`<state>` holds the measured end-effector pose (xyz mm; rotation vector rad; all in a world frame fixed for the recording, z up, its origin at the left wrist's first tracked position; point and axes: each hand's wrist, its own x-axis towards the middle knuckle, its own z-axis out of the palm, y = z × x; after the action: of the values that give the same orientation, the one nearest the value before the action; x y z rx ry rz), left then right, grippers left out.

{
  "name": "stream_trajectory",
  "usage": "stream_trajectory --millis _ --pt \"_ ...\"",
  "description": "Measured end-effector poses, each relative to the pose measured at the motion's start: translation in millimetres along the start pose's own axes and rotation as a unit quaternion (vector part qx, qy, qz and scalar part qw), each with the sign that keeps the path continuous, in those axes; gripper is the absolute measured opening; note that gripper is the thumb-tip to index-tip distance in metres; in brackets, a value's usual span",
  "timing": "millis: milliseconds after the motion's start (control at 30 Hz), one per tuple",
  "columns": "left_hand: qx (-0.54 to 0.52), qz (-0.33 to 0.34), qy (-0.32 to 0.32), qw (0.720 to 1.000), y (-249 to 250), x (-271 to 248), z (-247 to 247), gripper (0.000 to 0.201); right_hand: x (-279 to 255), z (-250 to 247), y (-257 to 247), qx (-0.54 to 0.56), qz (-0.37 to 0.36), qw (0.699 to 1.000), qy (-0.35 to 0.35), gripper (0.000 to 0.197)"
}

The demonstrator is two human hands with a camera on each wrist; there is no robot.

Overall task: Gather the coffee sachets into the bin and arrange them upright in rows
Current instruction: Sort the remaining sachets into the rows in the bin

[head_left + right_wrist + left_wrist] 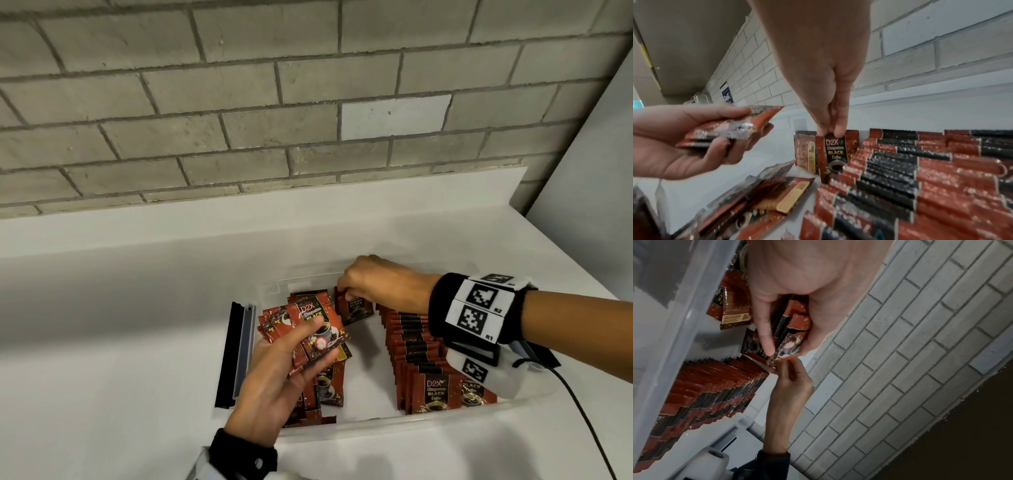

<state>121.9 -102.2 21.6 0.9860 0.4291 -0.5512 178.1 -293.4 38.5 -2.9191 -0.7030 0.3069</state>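
A clear plastic bin (pixel 394 423) sits on the white counter. Along its right side stands a row of upright red-and-black coffee sachets (pixel 416 356) (pixel 910 170) (pixel 701 395). My right hand (pixel 346 293) (pixel 831 133) pinches a single sachet (pixel 354 308) (pixel 835 152) by its top edge at the far end of that row. My left hand (pixel 308 342) (pixel 789 345) grips a small stack of sachets (pixel 308 329) (pixel 729 128) (pixel 793 331) above the bin's left side. Loose sachets (pixel 325 383) (pixel 764 193) lie flat on the bin floor under it.
The bin's lid (pixel 236 353), clear with a black edge, lies on the counter against the bin's left wall. A grey brick wall (pixel 239 102) rises behind the counter's raised back ledge. A black cable (pixel 589 428) trails from my right wrist over the counter.
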Motion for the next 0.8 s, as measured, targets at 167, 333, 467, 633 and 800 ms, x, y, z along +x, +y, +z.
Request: stream_trajectory --millis 167,333,467,633,800 --pt "-0.003 -0.012 -0.015 1.000 -0.9 0.7 1.9 0.043 -9.5 -18.8 9.8 0.114 0.002 0.990 0.078 0.018" --pt "0.017 -0.032 -0.040 0.999 -2.0 0.3 4.0 0.045 -23.8 -31.7 -1.2 0.247 0.023 0.968 0.029 0.031" --pt "0.053 -0.011 -0.053 0.997 -3.4 0.9 3.9 0.046 -27.4 -25.9 -1.1 0.300 0.017 0.954 -0.006 0.026" --pt "0.056 0.000 -0.040 0.998 -4.5 1.7 3.0 0.041 -30.3 -28.6 5.6 0.327 0.058 0.943 0.009 0.012" --pt "0.018 -0.008 -0.008 1.000 -4.0 6.4 -2.4 0.038 -28.1 -22.5 22.8 0.266 0.124 0.954 0.053 0.005"
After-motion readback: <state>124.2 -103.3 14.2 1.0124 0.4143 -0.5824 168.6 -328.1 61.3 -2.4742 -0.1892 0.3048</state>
